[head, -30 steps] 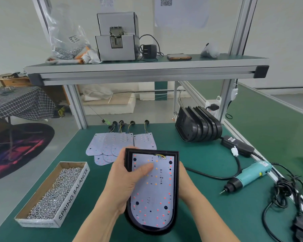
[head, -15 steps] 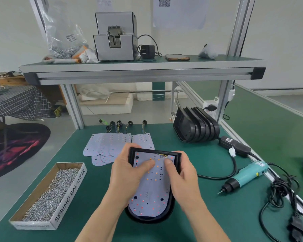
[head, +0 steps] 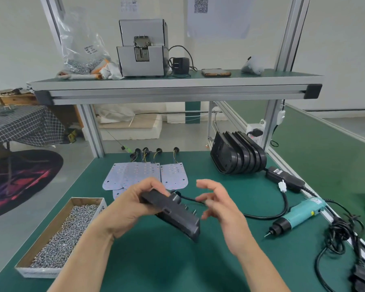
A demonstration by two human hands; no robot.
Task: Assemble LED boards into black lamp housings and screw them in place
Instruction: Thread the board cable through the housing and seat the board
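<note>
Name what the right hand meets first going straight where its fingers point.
Probably the black lamp housing gripped by the left hand; the right hand points leftward at it. Depth unclear.

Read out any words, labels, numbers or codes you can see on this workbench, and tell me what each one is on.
"ER": end of a word on the cardboard screw box; the rest is hidden.
QR code, no words: sheet on the wall.
Too small or blurred to read: label on the plastic bag, small wall paper, sticker on the power adapter, label on the screwdriver.
</note>
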